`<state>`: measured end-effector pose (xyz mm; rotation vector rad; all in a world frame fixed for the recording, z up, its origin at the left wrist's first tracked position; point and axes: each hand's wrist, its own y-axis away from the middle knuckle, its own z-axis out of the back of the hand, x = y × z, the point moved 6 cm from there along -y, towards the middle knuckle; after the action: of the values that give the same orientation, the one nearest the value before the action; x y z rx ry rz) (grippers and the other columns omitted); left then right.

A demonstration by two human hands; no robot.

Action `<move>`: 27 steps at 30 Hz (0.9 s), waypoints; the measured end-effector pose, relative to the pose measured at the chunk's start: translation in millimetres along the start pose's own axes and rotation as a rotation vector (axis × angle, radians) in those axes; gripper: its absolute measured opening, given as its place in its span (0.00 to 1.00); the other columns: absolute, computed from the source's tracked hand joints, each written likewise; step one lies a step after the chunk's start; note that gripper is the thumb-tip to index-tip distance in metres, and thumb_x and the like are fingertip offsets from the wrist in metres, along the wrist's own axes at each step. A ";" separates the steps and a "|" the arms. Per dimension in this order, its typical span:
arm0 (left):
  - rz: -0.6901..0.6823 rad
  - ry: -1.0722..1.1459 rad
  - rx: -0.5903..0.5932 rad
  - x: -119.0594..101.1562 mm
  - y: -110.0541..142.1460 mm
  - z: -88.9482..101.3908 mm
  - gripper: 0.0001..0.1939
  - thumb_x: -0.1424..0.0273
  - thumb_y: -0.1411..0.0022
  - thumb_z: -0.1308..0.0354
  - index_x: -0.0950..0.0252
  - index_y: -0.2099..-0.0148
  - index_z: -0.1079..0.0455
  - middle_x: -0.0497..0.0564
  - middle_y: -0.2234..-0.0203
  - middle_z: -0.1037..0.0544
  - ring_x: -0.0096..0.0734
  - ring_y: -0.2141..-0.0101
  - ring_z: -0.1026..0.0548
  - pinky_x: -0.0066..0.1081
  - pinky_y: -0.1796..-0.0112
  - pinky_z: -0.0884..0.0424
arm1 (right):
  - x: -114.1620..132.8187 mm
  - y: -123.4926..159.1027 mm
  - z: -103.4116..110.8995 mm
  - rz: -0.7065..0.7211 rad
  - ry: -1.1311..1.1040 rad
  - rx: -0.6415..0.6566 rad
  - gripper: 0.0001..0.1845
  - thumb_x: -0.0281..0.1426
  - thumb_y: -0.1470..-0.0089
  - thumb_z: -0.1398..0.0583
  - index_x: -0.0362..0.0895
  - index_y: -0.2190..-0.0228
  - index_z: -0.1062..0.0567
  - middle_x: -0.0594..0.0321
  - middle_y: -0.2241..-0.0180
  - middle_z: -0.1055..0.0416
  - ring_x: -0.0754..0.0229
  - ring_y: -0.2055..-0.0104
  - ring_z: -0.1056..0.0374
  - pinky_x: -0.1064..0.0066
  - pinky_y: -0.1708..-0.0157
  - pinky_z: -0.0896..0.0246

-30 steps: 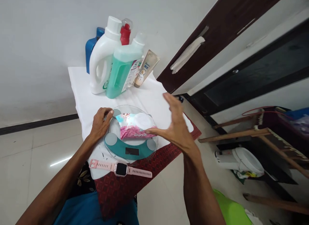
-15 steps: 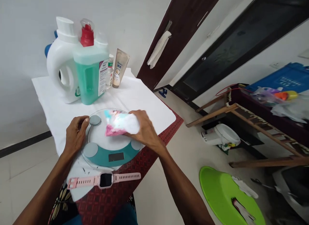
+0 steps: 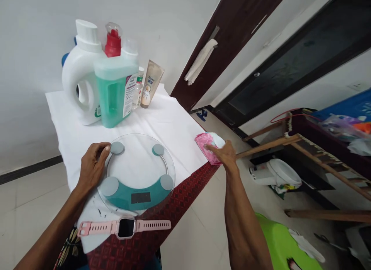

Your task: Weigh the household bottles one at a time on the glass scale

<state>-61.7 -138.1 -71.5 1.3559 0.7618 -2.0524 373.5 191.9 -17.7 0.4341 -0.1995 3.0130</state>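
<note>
A round glass bathroom scale (image 3: 136,158) with a teal band, a dark display and grey round pads lies on the white cloth. My left hand (image 3: 94,161) pinches its left rim between thumb and fingers, beside the upper left pad. My right hand (image 3: 227,154) is out at the right end of the table, closed around a soft pink-and-white packet (image 3: 209,145). That packet is at the table's right corner; I cannot tell whether it touches the cloth. In front of the scale, a pink-strapped smartwatch (image 3: 126,228) lies stretched out flat.
At the table's back left stand a white jug (image 3: 82,76), a green liquid bottle (image 3: 114,94), a small clear bottle (image 3: 138,90) and a beige tube (image 3: 152,83). On the floor at right are a white bucket (image 3: 275,173) and a green basin (image 3: 278,243). A wooden bench (image 3: 272,144) stands beyond.
My right hand has carried the packet from above the scale to the table's right corner. My left hand stays at the scale's rim. The view has shifted slightly.
</note>
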 end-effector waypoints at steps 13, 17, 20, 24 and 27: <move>-0.074 0.000 -0.008 -1.4 1.3 -1.1 0.22 0.49 0.28 0.44 0.60 0.51 0.21 0.54 0.54 0.18 0.46 0.52 0.20 0.43 0.48 0.25 | 175.7 9.6 -30.0 0.631 -0.414 -0.150 0.59 0.60 0.48 0.29 0.41 0.28 0.39 0.35 0.27 0.39 0.31 0.25 0.44 0.35 0.28 0.50; -0.071 0.026 -0.015 1.4 0.7 -2.4 0.21 0.49 0.28 0.43 0.60 0.52 0.21 0.54 0.55 0.18 0.46 0.53 0.20 0.43 0.50 0.24 | 282.7 -22.2 -73.7 0.548 -0.844 0.014 0.58 0.59 0.51 0.27 0.45 0.29 0.36 0.40 0.29 0.35 0.38 0.27 0.39 0.43 0.28 0.45; -0.050 0.046 -0.017 3.2 1.0 -3.5 0.21 0.48 0.28 0.42 0.60 0.51 0.21 0.54 0.54 0.18 0.46 0.53 0.20 0.44 0.52 0.24 | 337.3 -47.2 -97.4 0.388 -1.007 0.066 0.56 0.54 0.52 0.25 0.45 0.31 0.35 0.40 0.29 0.35 0.39 0.27 0.38 0.44 0.29 0.42; -0.037 0.056 -0.021 1.9 1.9 -4.2 0.21 0.49 0.28 0.42 0.60 0.52 0.21 0.55 0.54 0.18 0.45 0.53 0.20 0.44 0.51 0.25 | 376.6 -58.8 -115.9 0.360 -1.025 0.104 0.33 0.46 0.47 0.29 0.46 0.44 0.23 0.50 0.45 0.20 0.47 0.43 0.25 0.51 0.40 0.30; -0.034 0.059 -0.023 0.1 2.2 -3.9 0.20 0.50 0.27 0.43 0.60 0.52 0.21 0.55 0.54 0.18 0.45 0.53 0.20 0.44 0.52 0.25 | 377.9 -54.8 -121.0 0.357 -1.019 0.088 0.19 0.42 0.46 0.32 0.45 0.56 0.19 0.57 0.59 0.18 0.51 0.53 0.24 0.55 0.48 0.27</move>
<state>-57.8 -136.8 -73.1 1.4044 0.8371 -2.0314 -14.8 290.0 -18.1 2.0830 -0.2144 2.7740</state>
